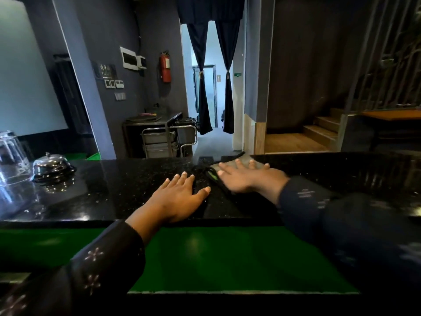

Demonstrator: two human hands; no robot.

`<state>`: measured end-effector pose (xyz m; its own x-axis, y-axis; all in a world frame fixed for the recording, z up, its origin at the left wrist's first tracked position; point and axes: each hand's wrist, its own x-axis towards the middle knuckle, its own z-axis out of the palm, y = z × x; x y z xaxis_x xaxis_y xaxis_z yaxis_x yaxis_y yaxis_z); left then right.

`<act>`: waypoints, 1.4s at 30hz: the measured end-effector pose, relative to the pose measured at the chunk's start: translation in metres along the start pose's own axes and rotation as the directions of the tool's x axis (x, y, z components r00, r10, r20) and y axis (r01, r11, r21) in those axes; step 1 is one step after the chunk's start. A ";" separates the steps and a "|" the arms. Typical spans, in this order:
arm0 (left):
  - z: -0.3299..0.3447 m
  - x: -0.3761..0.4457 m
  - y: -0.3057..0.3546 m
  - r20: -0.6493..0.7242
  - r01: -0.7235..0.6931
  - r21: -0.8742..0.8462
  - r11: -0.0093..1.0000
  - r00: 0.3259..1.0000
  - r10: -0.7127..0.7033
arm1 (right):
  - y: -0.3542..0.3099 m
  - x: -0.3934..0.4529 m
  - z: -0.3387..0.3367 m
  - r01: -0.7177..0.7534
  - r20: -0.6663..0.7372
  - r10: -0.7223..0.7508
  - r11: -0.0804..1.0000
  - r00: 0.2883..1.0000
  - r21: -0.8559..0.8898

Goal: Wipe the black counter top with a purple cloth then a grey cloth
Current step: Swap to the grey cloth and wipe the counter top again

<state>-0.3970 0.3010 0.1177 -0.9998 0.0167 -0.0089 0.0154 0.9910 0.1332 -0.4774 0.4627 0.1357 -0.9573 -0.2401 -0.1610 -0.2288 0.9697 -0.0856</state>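
Pressing flat on the grey cloth (245,161), the right hand (247,176) has fingers spread, palm down, gripping nothing. Cloth lies on the black counter (118,190) near its far edge, right of centre; a dark fold with a green stripe shows at the cloth's left side, just beside the right thumb. Left hand (180,197) rests palm down on bare counter, fingers spread, holding nothing, just left of the cloth and apart from the right hand. Both sleeves are dark with small pale flower marks.

Counter is glossy black stone with fine speckles, reflecting light. At its left end sits a chrome bell (51,166), and further left an upturned clear glass (11,156), partly cut by the frame edge. Below the near edge runs a green lower surface (227,258).

Room beyond: dark grey walls, a red extinguisher (165,67) hung on the wall, a white panel box (129,58) and switches to its left. A metal trolley (168,140) stands next to a low dark cabinet by the doorway. Dark curtains (202,87) tied back frame the doorway into a bright corridor. Right side has wooden steps (319,131) and a dark railing above. Large pale panel at far left wall.

No purple cloth can be made out; the dark fold's colour is too dim to tell.
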 end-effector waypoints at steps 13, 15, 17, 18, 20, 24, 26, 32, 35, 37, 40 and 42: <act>-0.001 0.001 -0.005 0.004 -0.025 -0.006 1.000 1.000 0.025 | 0.142 0.063 -0.014 -0.245 -0.150 0.261 0.962 0.953 0.117; -0.001 0.002 -0.004 -0.005 -0.027 -0.010 1.000 1.000 0.027 | 0.151 0.049 -0.015 -0.290 -0.137 0.308 0.947 0.941 0.135; 0.000 0.003 -0.004 -0.010 -0.026 -0.009 1.000 1.000 0.026 | 0.130 0.033 -0.014 -0.297 -0.129 0.314 0.946 0.941 0.133; 0.000 0.003 -0.004 -0.013 -0.023 -0.011 1.000 1.000 0.023 | 0.112 0.024 -0.014 -0.270 -0.133 0.287 0.954 0.948 0.133; 0.001 0.004 -0.003 -0.019 -0.023 -0.016 1.000 1.000 0.022 | 0.069 0.006 -0.008 -0.125 -0.153 0.141 0.986 0.978 0.107; 0.000 0.004 -0.008 -0.016 -0.038 -0.001 0.999 0.999 0.038 | -0.011 -0.045 0.020 0.076 -0.114 -0.069 0.995 0.991 0.057; 0.001 0.001 -0.010 -0.013 -0.060 0.009 0.998 0.998 0.060 | -0.011 -0.072 0.031 0.100 -0.144 -0.095 0.995 0.985 0.028; 0.001 -0.009 -0.008 -0.036 -0.064 -0.071 0.995 0.997 0.062 | 0.070 -0.102 0.018 -0.191 -0.095 0.203 0.975 0.975 0.115; 0.000 -0.009 -0.007 -0.060 -0.065 -0.065 0.996 0.996 0.061 | 0.059 -0.084 0.008 -0.323 -0.053 0.331 0.939 0.942 0.123; -0.002 -0.007 -0.008 -0.058 -0.072 -0.067 0.995 0.996 0.068 | 0.028 -0.080 0.009 -0.330 -0.060 0.338 0.937 0.939 0.115; -0.002 -0.005 -0.012 -0.041 -0.085 -0.054 0.995 0.996 0.082 | -0.014 -0.094 0.025 -0.181 -0.126 0.191 0.980 0.973 0.083; -0.002 -0.004 -0.013 -0.038 -0.091 -0.047 0.995 0.995 0.089 | -0.009 -0.111 0.037 -0.103 -0.175 0.110 0.993 0.978 0.048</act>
<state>-0.3930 0.2877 0.1176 -0.9941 0.1002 0.0405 0.1059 0.9780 0.1800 -0.3625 0.4787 0.1180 -0.9927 -0.1201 0.0048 -0.1199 0.9861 -0.1155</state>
